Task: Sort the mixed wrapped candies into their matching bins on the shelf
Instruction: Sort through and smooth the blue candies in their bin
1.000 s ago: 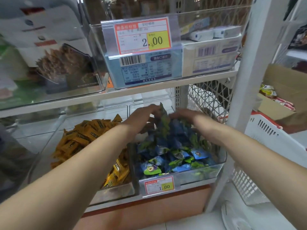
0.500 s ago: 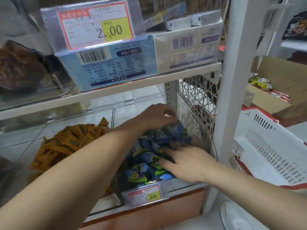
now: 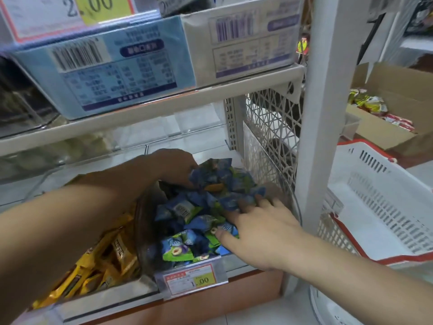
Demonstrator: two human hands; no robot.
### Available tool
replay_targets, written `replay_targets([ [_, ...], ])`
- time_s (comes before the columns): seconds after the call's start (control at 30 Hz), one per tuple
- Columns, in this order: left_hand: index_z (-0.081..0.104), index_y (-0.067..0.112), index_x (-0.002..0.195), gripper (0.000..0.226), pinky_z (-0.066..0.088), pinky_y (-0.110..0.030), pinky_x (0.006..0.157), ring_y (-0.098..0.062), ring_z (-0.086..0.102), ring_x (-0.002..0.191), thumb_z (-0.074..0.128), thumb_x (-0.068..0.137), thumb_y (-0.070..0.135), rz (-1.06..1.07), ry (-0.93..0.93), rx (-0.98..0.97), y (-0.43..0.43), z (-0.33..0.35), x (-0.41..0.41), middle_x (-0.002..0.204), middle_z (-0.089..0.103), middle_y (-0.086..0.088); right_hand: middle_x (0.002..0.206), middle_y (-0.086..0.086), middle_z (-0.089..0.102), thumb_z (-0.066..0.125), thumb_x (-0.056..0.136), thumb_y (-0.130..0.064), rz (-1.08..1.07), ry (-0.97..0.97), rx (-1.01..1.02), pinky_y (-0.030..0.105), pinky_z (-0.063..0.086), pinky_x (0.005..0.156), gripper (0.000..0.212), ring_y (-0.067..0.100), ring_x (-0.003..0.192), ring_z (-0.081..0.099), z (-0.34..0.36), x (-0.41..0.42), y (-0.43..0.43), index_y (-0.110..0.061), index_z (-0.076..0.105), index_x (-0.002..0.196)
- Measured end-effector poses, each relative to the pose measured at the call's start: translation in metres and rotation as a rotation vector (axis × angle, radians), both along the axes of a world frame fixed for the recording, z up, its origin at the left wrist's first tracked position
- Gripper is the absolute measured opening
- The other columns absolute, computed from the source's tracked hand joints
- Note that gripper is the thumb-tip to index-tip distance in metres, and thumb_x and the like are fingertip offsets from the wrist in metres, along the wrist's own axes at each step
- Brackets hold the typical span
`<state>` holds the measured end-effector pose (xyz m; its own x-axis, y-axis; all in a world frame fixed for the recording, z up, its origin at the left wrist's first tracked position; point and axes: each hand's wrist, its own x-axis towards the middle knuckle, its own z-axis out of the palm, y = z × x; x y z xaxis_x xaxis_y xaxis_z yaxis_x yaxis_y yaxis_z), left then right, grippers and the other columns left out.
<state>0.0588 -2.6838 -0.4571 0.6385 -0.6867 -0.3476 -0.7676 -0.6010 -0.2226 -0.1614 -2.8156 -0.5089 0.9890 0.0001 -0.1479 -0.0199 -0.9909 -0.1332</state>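
In the right-hand bin [image 3: 145,249], down from the back with the right hand [image 3: 260,228], pressing blue-and-green candies [image 3: 185,209] flat under splayed fingers [image 3: 230,215], clutching a clump in the left hand [image 3: 171,165], fingers curled: probably settling them.

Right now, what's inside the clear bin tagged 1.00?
Blue and green wrapped candies. The right hand lies spread on them; the left hand reaches in behind. The pile covers the bin floor and the left fingertips.
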Motion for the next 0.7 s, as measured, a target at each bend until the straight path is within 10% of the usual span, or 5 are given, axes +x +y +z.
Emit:
replay_targets([
  [0.17, 0.069, 0.020, 0.089, 0.044, 0.048, -0.030, 0.064, -0.017, 0.060, 0.075, 0.072, 0.076, 0.062, 0.093, -0.002, -0.003, 0.003, 0.010, -0.005, 0.081, 0.065, 0.001, 0.137, 0.007, 0.056, 0.019, 0.089, -0.074, 0.002, 0.002, 0.047, 0.048, 0.032, 0.104, 0.069, 0.036, 0.127, 0.044, 0.004, 0.002, -0.002, -0.034, 0.054, 0.132],
  [0.47, 0.065, 0.020, 0.117, 0.025, 0.045, -0.039, 0.097, -0.029, 0.056, 0.114, 0.050, 0.100, 0.030, 0.048, 0.180, -0.128, -0.052, -0.023, -0.022, 0.126, 0.060, -0.012, 0.140, 0.011, 0.049, 0.020, 0.088, -0.074, -0.021, 0.018, 0.075, 0.049, 0.038, 0.098, 0.070, 0.037, 0.127, 0.041, -0.002, 0.007, -0.001, -0.031, 0.048, 0.136],
  [0.57, 0.057, 0.025, 0.087, 0.026, 0.044, -0.034, 0.080, -0.023, 0.056, 0.093, 0.050, 0.098, 0.047, -0.026, 0.077, -0.147, -0.055, -0.038, -0.013, 0.106, 0.063, -0.009, 0.140, 0.009, 0.049, 0.020, 0.088, -0.074, -0.024, -0.005, 0.084, 0.049, 0.037, 0.098, 0.070, 0.037, 0.127, 0.040, -0.003, 0.006, -0.002, -0.032, 0.048, 0.137],
  [0.7, 0.067, 0.023, 0.109, 0.025, 0.037, -0.027, 0.070, -0.015, 0.052, 0.091, 0.071, 0.087, 0.035, 0.084, 0.169, -0.166, -0.052, -0.050, -0.006, 0.112, 0.063, -0.002, 0.139, 0.009, 0.051, 0.023, 0.088, -0.072, -0.022, -0.032, 0.090, 0.050, 0.038, 0.098, 0.068, 0.038, 0.126, 0.041, -0.003, 0.006, -0.001, -0.031, 0.049, 0.136],
])
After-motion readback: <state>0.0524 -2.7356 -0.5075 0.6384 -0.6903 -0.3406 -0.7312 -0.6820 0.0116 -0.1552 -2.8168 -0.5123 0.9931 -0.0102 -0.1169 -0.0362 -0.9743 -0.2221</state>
